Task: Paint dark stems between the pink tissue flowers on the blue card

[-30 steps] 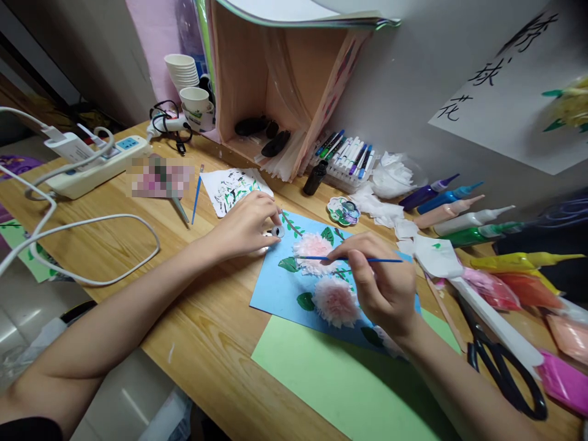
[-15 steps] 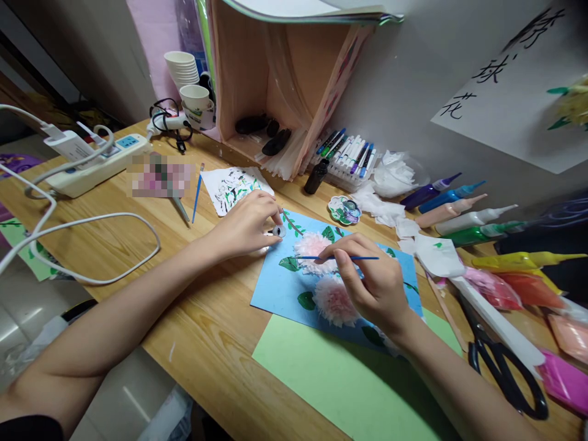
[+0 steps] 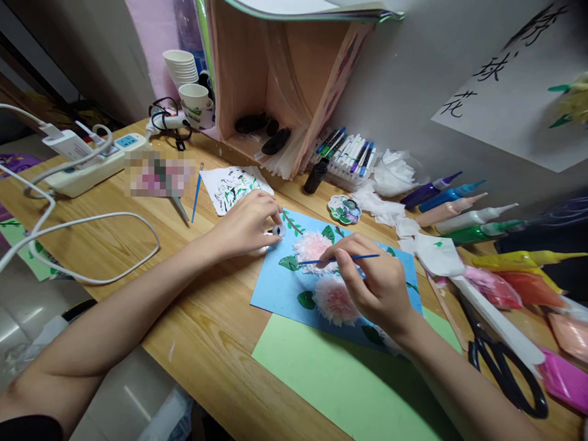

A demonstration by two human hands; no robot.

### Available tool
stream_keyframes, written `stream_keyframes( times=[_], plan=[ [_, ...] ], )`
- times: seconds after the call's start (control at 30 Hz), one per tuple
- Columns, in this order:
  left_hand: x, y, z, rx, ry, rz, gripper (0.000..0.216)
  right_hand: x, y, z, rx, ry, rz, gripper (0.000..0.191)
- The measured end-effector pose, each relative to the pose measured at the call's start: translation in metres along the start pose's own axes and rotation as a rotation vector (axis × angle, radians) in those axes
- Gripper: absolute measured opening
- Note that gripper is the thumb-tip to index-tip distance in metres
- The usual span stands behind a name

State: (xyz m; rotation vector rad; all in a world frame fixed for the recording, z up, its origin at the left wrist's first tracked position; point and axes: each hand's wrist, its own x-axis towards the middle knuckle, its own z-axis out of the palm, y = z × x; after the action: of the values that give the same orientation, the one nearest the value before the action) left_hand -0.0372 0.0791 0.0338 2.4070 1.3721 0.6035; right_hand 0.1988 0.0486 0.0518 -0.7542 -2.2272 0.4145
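A blue sheet (image 3: 280, 288) lies on the wooden table (image 3: 138, 245), with two pink paper flowers (image 3: 331, 300) and painted green leaves on it. My right hand (image 3: 372, 288) pinches a thin blue paintbrush (image 3: 362, 256), whose tip points left beside the upper flower. My left hand (image 3: 245, 223) rests at the sheet's top left corner, fingers closed on a small round grey cap-like piece (image 3: 278, 231).
A green sheet (image 3: 349, 386) lies in front. Paint tubes (image 3: 459, 211), black scissors (image 3: 503, 373) and clay bags sit at the right. Behind are a marker tray (image 3: 349, 156), a small palette (image 3: 343, 210), tissue, a painted scrap, a second brush, paper cups, a power strip (image 3: 87, 162) and cables.
My right hand has slid left along the brush and down over the sheet, the brush tip staying near the upper flower. The left hand has stayed put.
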Motion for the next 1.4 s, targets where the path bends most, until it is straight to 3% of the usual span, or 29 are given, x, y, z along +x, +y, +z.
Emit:
stream_keyframes(
  times=[0.13, 0.3, 0.37, 0.63, 0.97, 1.23, 1.4],
  plan=[
    [-0.0004, -0.0005, 0.001, -0.008, 0.012, 0.008, 0.017, -0.001, -0.0004, -0.004, 0.048, 0.034, 0.032, 0.024],
    [-0.0008, 0.0006, 0.0012, -0.085, -0.02, 0.047, 0.018, -0.0023, -0.0007, -0.0079, 0.095, 0.272, 0.077, 0.026],
    [-0.001, 0.0014, 0.0006, -0.109, -0.038, 0.072, 0.019, -0.0025, -0.0001, -0.0072, 0.093, 0.298, 0.072, 0.027],
    [-0.0011, 0.0034, 0.0006, -0.13, -0.063, 0.134, 0.019, -0.0012, 0.0005, -0.0029, 0.058, 0.104, 0.023, 0.021],
    [-0.0007, 0.0023, 0.0017, -0.136, -0.071, 0.161, 0.019, -0.0001, -0.0013, -0.0038, 0.04, 0.09, 0.026, 0.022],
    [-0.0002, -0.0002, 0.0007, -0.078, -0.051, 0.121, 0.018, -0.0056, 0.0002, -0.0052, 0.116, 0.301, -0.017, 0.026],
    [-0.0001, -0.0022, 0.0016, -0.039, -0.034, 0.098, 0.017, -0.0023, 0.0003, -0.0038, 0.062, 0.097, 0.0, 0.026]
  ],
)
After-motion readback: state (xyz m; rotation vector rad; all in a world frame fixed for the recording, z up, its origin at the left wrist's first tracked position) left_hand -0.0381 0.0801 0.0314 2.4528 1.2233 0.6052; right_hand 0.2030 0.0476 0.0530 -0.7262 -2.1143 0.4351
